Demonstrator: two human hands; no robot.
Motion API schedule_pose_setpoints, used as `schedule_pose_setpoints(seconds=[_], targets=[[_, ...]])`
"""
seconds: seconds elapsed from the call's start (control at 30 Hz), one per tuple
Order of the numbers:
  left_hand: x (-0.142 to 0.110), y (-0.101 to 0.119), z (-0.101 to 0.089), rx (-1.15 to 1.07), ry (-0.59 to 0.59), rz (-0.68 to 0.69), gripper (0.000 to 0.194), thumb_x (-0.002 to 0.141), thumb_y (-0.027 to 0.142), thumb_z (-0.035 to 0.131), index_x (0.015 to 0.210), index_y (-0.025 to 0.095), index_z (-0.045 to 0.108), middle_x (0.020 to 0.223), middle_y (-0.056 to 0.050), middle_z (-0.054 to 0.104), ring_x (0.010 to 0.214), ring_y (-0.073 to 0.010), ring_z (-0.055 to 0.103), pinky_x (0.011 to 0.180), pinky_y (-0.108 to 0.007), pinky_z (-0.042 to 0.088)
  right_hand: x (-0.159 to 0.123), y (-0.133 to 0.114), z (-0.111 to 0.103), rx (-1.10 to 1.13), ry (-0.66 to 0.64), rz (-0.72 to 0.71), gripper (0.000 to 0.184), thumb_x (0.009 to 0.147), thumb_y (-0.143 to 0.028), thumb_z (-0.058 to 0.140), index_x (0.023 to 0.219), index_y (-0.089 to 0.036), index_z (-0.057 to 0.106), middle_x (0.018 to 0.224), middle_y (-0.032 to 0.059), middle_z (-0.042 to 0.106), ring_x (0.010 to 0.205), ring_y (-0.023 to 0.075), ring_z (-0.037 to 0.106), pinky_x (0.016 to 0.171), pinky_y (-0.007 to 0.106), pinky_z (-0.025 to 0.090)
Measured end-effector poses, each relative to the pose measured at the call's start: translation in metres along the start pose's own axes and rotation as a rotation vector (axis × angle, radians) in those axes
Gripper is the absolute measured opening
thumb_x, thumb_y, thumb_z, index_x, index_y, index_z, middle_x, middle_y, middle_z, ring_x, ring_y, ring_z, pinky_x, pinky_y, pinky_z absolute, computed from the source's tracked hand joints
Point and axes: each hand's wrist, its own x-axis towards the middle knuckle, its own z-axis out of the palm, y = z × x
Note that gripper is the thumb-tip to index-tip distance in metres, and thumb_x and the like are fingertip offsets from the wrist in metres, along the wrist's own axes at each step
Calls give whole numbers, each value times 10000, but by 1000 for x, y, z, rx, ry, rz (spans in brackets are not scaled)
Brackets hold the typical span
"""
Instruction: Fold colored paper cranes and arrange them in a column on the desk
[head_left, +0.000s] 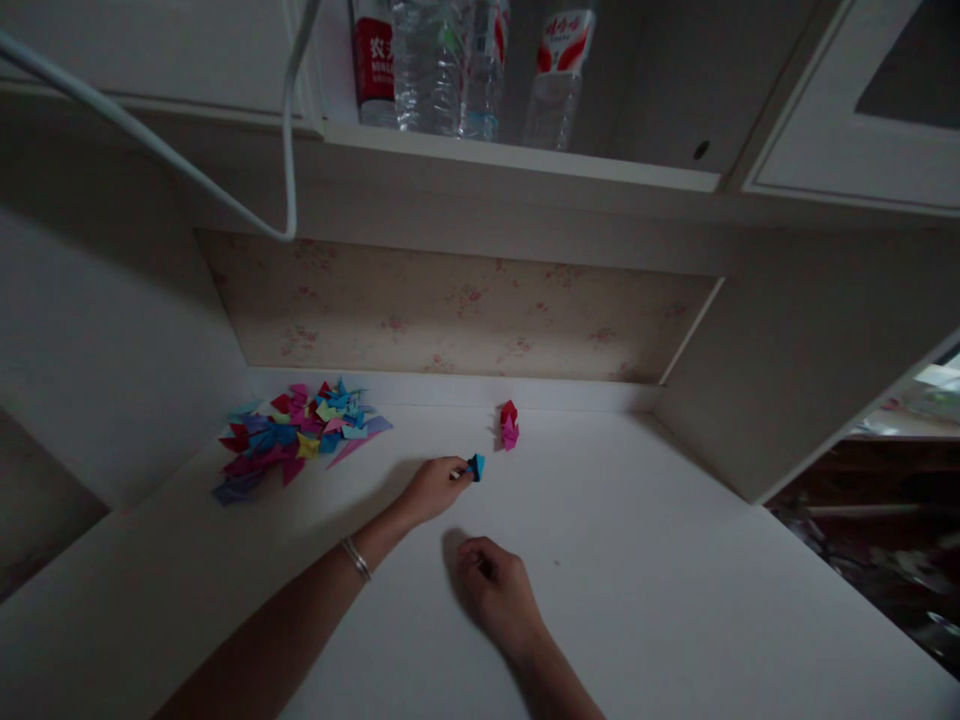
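Observation:
My left hand [437, 487] reaches out over the white desk [637, 560] and pinches a small blue folded paper piece [476, 466] at its fingertips. Just beyond it, near the back wall, stands a small red and pink folded paper figure [509, 425]. My right hand [495, 590] rests on the desk closer to me, fingers curled in loosely; nothing shows in it. A pile of several coloured folded paper pieces [296, 435] lies at the back left of the desk.
A shelf above holds plastic water bottles [450, 65]. A white cable [289, 120] hangs at the upper left. Floral wallpaper [450, 310] backs the desk, and a cabinet side [787, 370] closes it off on the right.

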Motion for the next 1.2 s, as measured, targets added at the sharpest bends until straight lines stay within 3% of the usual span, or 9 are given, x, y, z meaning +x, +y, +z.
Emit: schedule_pose_setpoints(seconds=[0.17, 0.37, 0.5, 0.8, 1.2], targets=[[34, 10, 26, -25, -95, 54, 217, 807, 236, 585, 972, 179, 713, 913, -26, 748, 755, -160, 664, 679, -217, 481, 1, 3, 1, -23, 8, -10, 204, 842, -238, 478, 818, -186, 674, 669, 2, 650, 580, 135, 556, 538, 209, 375], [58, 11, 30, 28, -114, 101, 298, 810, 114, 552, 1042, 242, 688, 1067, -42, 731, 977, -199, 652, 841, -258, 454, 1, 1, 1, -60, 1, -17, 210, 820, -187, 475, 818, -193, 685, 680, 1, 666, 580, 128, 565, 538, 199, 375], [63, 12, 33, 56, -97, 95, 343, 819, 163, 594, 1151, 247, 614, 1020, -51, 738, 943, -211, 667, 797, -253, 459, 2, -1, 1, -76, -4, -1, 213, 806, -173, 483, 827, -198, 693, 678, -4, 671, 577, 125, 568, 526, 195, 367], [72, 5, 48, 76, -17, 67, 291, 832, 147, 586, 1110, 233, 601, 1015, -58, 726, 950, -204, 660, 814, -260, 454, 3, 1, 1, -86, -9, -16, 220, 786, -138, 473, 801, -198, 685, 683, -7, 672, 590, 121, 578, 542, 188, 378], [70, -8, 55, 57, -7, 51, 269, 834, 148, 592, 1089, 227, 623, 970, -54, 738, 919, -189, 669, 800, -257, 467, 2, -1, 0, -130, -4, -13, 221, 800, -178, 481, 806, -205, 700, 675, -8, 678, 581, 123, 583, 550, 194, 385]])
